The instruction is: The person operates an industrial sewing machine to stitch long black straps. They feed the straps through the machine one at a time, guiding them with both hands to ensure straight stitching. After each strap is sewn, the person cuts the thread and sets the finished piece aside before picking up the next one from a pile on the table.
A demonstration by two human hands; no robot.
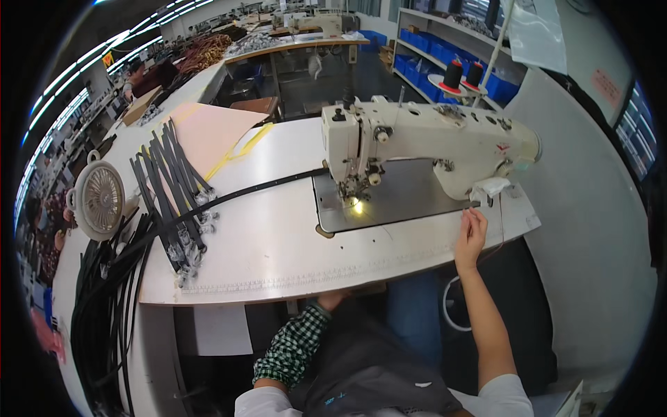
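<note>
Right hand at machine base, strap under the needle.
Black strap (271, 184) lies across the tabletop (278, 257) to the sewing machine (424, 142); right hand (471, 236) fingers pressed together on the edge, left hand (332, 300) below it, grip indiscernible; strap bundle (174, 194) staged left.

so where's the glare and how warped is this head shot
Head view: a bright lamp spot glares on the needle plate under the sewing machine; fisheye bends the table edge and darkens the rim; ceiling lights at top left blow out; the right hand looks sharp.
</note>
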